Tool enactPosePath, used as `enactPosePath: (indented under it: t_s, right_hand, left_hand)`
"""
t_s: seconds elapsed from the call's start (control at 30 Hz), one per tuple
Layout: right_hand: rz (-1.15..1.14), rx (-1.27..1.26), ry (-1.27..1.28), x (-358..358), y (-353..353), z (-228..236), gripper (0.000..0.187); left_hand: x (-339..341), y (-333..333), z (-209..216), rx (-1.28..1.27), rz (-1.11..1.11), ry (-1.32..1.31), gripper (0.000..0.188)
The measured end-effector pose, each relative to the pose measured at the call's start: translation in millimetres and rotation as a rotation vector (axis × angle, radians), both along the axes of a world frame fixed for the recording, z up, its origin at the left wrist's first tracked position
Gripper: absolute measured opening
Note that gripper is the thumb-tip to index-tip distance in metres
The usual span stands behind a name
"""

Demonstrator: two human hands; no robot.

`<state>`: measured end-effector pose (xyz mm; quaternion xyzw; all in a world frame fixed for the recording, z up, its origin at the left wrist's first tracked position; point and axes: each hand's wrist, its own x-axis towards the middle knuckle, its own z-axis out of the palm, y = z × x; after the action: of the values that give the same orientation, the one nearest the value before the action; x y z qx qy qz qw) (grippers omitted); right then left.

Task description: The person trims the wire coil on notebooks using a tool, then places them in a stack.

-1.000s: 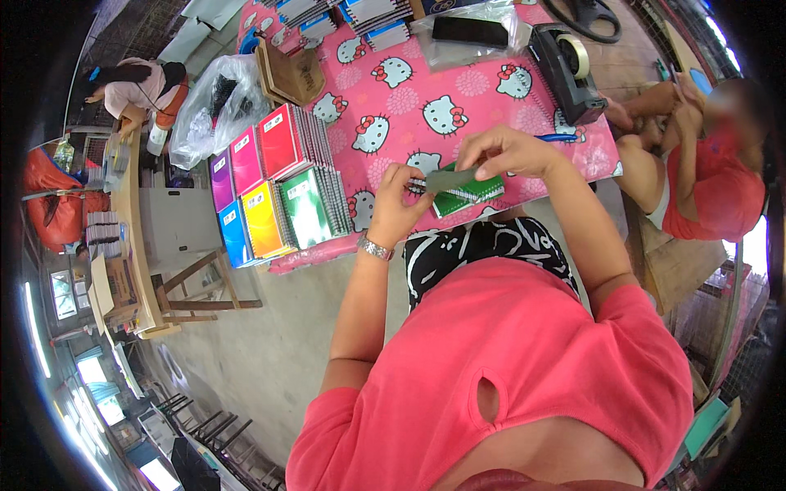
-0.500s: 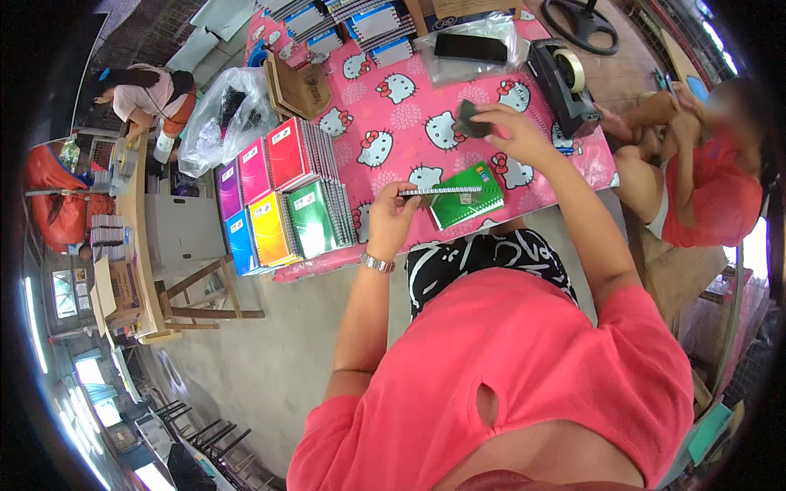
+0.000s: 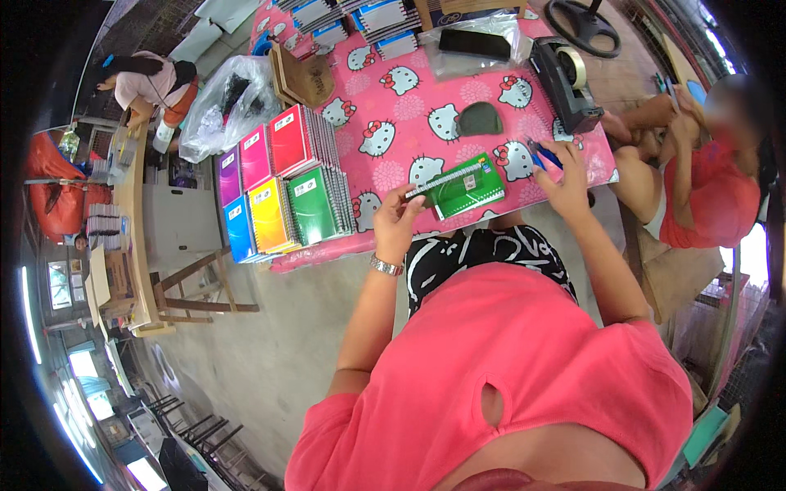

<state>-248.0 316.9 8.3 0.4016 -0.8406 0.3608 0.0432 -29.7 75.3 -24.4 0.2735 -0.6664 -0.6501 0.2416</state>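
My left hand point(image 3: 396, 221) pinches the left end of a green spiral notebook point(image 3: 468, 186), whose wire coil runs along its far edge. Another green notebook lies beneath it, mostly covered. On the right, my right hand point(image 3: 567, 182) has its fingers apart around the blue handles of a pair of pliers point(image 3: 544, 155); whether they touch is hard to tell. A dark grey, rounded pad point(image 3: 480, 119) rests on the pink tablecloth point(image 3: 409, 139) beyond the notebook.
Stacks of colored spiral notebooks point(image 3: 288, 139) stand at the table's left. A tape dispenser point(image 3: 568, 86) is at the right, a phone point(image 3: 475, 44) on plastic at the back, and a wooden holder point(image 3: 303, 78) farther left. One person point(image 3: 711, 180) sits at the right; another point(image 3: 151, 90) works far left.
My right hand has put down the dark pad and moved nearer and right, to the pliers. The held notebook has turned from edge-on to show its green cover.
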Motion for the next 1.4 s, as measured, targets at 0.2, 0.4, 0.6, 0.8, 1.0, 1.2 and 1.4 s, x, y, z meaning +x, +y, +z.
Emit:
enactPosePath:
  t_s: [0.2,0.4,0.6,0.8,1.0,1.2,1.4]
  right_hand:
    - [0.42,-0.221,-0.159,88,-66,30,0.052]
    - [0.441,-0.06,0.017,109,-81,23,0.05]
    - [0.35,0.101,-1.59,111,-84,31,0.029]
    - [0.486,-0.159,-1.668,99,-54,38,0.032]
    - [0.737,0.306,-0.767,79,-2,41,0.047]
    - [0.507,0.485,-0.342,86,-2,-7,0.042]
    - [0.387,0.473,-0.157,89,-7,-8,0.043]
  left_hand:
    - [6,0,-10,0.058,-0.002,0.078,0.023]
    - [9,6,-12,0.031,0.048,0.091,0.022]
    - [10,16,-7,-0.129,0.138,0.074,0.02]
    - [-4,2,72,-0.731,-0.123,-0.002,0.027]
    - [-53,-1,127,-1.16,-0.341,-0.237,0.018]
    - [-107,19,31,-1.095,-0.471,-0.284,0.024]
    - [-48,16,37,-0.691,-0.37,-0.298,0.016]
